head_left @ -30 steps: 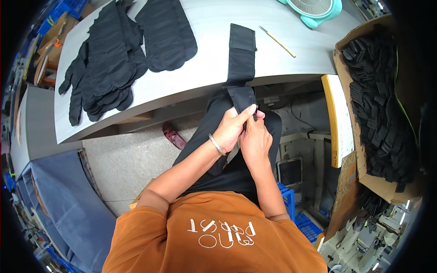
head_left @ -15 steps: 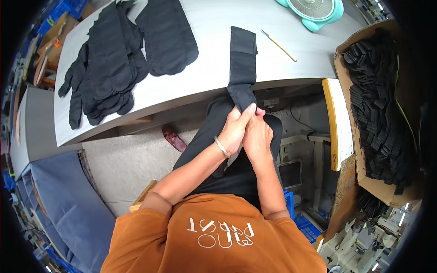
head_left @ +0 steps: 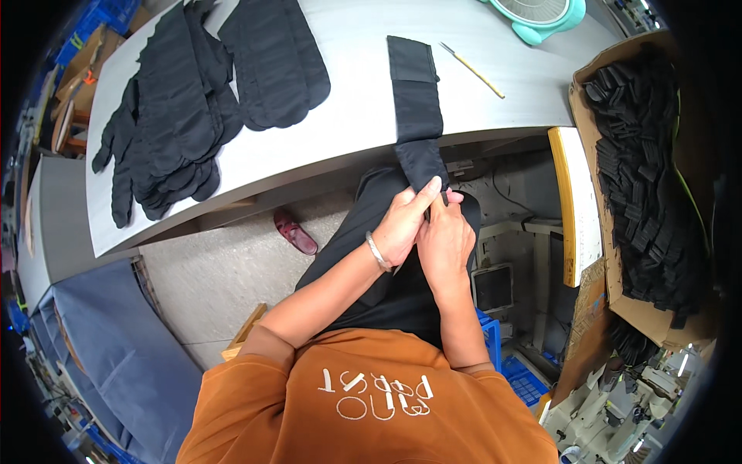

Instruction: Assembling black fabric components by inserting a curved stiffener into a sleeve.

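A black fabric strip (head_left: 418, 110) lies with its far part flat on the white table (head_left: 348, 85) and bends down over the front edge toward me. My left hand (head_left: 403, 223), with a pale bangle at the wrist, is closed on its near end, thumb on top. Pressed against it, my right hand (head_left: 447, 238) is closed at the same end, its fingers partly hidden. A thin yellow-handled pointed tool (head_left: 478, 74) rests on the table to the right of the strip.
Black fabric pieces with rounded ends lie in two piles (head_left: 174, 116) (head_left: 278, 66) at the left. A turquoise fan (head_left: 537, 31) stands at the far right. An open cardboard box (head_left: 576, 100) of folded black strips is on the right. Blue crates (head_left: 525, 379) sit below.
My hands and the strip's near end have shifted slightly to the right. The strip's far part lies at a slightly different angle, and the whole view has moved a little.
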Available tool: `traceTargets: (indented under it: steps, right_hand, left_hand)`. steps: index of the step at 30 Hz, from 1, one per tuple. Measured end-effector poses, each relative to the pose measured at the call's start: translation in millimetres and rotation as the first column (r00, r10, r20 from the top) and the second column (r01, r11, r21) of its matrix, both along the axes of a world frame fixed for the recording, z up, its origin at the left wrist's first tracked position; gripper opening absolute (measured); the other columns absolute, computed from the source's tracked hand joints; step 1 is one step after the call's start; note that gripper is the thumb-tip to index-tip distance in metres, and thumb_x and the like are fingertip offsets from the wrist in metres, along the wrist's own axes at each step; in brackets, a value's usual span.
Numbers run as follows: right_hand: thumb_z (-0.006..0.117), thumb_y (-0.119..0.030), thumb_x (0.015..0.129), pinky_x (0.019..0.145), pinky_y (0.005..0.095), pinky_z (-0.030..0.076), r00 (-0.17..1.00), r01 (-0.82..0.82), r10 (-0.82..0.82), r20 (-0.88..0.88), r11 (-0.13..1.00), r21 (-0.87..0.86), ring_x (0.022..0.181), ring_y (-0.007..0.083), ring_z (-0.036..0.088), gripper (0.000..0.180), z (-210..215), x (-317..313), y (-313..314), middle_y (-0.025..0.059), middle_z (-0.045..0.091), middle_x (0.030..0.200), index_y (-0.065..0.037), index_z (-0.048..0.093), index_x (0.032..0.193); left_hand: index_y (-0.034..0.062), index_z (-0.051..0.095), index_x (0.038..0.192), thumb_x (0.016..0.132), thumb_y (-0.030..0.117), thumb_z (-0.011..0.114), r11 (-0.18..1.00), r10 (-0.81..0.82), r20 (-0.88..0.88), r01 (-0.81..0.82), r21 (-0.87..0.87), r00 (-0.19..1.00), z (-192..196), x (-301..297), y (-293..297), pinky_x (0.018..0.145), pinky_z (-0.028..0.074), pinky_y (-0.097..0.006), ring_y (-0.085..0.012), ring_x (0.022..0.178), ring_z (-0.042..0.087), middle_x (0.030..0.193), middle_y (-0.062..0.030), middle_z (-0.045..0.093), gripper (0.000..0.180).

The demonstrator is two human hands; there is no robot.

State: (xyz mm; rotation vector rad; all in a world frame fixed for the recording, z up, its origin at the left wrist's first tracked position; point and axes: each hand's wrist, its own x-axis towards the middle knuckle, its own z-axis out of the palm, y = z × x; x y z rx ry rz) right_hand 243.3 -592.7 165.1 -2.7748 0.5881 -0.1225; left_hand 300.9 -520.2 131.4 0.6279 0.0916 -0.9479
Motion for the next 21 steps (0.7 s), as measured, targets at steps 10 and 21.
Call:
traceTargets:
  steps: [10, 21]
  right_hand:
    - [0.083, -0.011, 0.073, 0.074, 0.0376, 0.055, 0.848, -0.080, 0.143, 0.510, 0.986, -0.143, 0.090, 0.0311, 0.065, 0.043, -9, -49, 12, 0.0165, 0.062, 0.112, -0.007, 0.067, 0.112]
    - [0.075, 0.004, 0.076, 0.070, 0.0367, 0.056, 0.757, -0.135, 0.221, 0.614, 0.974, -0.184, 0.081, 0.0307, 0.068, 0.020, -18, -33, 12, 0.0156, 0.067, 0.098, 0.001, 0.067, 0.094]
  left_hand:
    - [-0.0023, 0.062, 0.107, 0.101, 0.028, 0.057, 0.992, 0.123, -0.131, -0.126, -0.009, 0.984, 14, 8, 10, 0.081, 0.058, -0.034, -0.0209, 0.090, 0.069, 0.101, -0.0130, 0.069, 0.031]
    - [0.0010, 0.066, 0.095, 0.099, 0.029, 0.062, 0.981, 0.107, 0.082, -0.119, 0.153, 0.991, 18, -19, 2, 0.076, 0.057, -0.030, -0.0177, 0.086, 0.068, 0.092, -0.0089, 0.069, 0.029]
